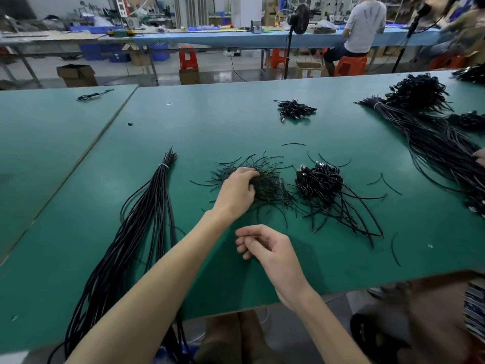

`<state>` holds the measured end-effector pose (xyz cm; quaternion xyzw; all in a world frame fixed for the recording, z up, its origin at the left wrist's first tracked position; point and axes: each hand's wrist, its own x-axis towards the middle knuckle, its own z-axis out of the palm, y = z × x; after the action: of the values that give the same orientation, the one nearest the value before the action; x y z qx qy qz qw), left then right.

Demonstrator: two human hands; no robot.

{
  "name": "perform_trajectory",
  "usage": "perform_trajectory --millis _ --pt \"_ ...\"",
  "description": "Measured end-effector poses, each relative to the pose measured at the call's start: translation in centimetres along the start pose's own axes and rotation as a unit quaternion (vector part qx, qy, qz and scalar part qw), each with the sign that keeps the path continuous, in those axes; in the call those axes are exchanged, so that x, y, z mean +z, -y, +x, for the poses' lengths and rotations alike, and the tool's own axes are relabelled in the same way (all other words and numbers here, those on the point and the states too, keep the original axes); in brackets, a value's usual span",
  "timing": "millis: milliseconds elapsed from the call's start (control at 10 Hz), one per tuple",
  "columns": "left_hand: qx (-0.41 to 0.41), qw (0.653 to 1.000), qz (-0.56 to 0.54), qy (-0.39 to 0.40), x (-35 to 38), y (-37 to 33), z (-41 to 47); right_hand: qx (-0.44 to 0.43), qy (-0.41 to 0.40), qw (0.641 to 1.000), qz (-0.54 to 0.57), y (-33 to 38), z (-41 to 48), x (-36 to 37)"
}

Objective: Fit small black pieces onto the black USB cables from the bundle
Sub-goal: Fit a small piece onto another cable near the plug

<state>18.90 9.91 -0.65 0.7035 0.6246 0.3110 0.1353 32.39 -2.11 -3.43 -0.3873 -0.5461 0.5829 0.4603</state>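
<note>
The left hand reaches into the heap of thin black pieces in the middle of the green tabletop. Its fingers are curled into the heap and grip some strands; the fingertips are hidden among them. The right hand hovers on the near side of the heap, fingers loosely curled, with nothing visible in it. Left of the heap lies the long bundle of black cables, tied with a white band near its far end and hanging over the near edge. Just right of the heap sit coiled cables in a tangle. Beyond the heap is a smaller tangle, and well to its right lie big bundles.
</note>
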Motion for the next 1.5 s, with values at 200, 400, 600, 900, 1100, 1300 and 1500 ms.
perform_trajectory --millis 200,400,600,900,1100,1300,1500 --pt "0.059 0.997 0.056 -0.017 -1.1 3.4 -2.6 -0.004 0.009 1.000 0.000 0.0 -0.2 -0.1" --pt "0.036 0.996 0.062 -0.060 -3.5 4.8 -3.9 -0.007 0.009 1.000 0.010 -0.1 -0.1 -0.2" --pt "-0.167 0.948 0.237 -0.127 -7.0 7.7 -4.4 -0.007 0.013 1.000 0.009 -0.2 -0.1 -0.3" --pt "-0.261 0.920 0.288 -0.045 -8.9 9.5 -4.9 -0.007 0.013 1.000 -0.008 -0.3 -0.2 -0.3" --pt "-0.257 0.926 0.272 -0.042 -9.6 8.6 -5.2 -0.007 0.011 1.000 -0.011 -0.3 -0.2 -0.4" --pt "-0.280 0.941 0.188 -0.034 -9.9 8.6 -5.3 -0.009 0.011 1.000 -0.014 -0.2 -0.1 -0.3" --pt "-0.309 0.943 0.105 0.069 -11.1 8.4 -5.6 -0.006 0.011 1.000 -0.016 -0.2 -0.1 -0.3"
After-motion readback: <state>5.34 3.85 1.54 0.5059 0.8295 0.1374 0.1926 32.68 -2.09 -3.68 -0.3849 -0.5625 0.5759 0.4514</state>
